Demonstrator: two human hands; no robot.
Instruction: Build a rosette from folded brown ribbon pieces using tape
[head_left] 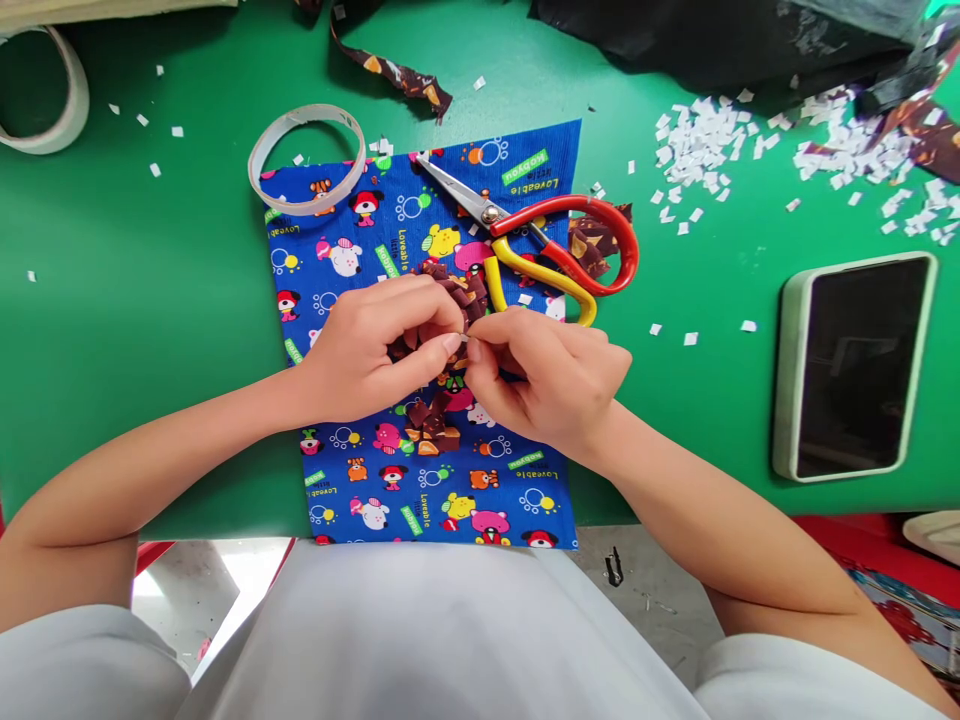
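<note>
My left hand [386, 345] and my right hand [551, 375] meet fingertip to fingertip over a blue cartoon-print cloth [525, 510]. Both are closed in a pinch, and a tiny pale bit shows where the fingertips come together; I cannot make out what it is. Beneath and behind the fingers lies a pile of small dark brown patterned pieces [469, 293], partly hidden by the hands. A smaller cluster of brown pieces [433, 425] rests nearer my body. Scissors [491, 214] with one red and one yellow handle lie beyond my right hand, their blades parted.
A tape ring [358, 165] overlaps the cloth's far left corner; another ring [75, 95] is at far left. White paper bits [701, 145] lie heaped at back right, near black material [675, 40]. A phone [780, 400] lies on the green table [697, 420] at right.
</note>
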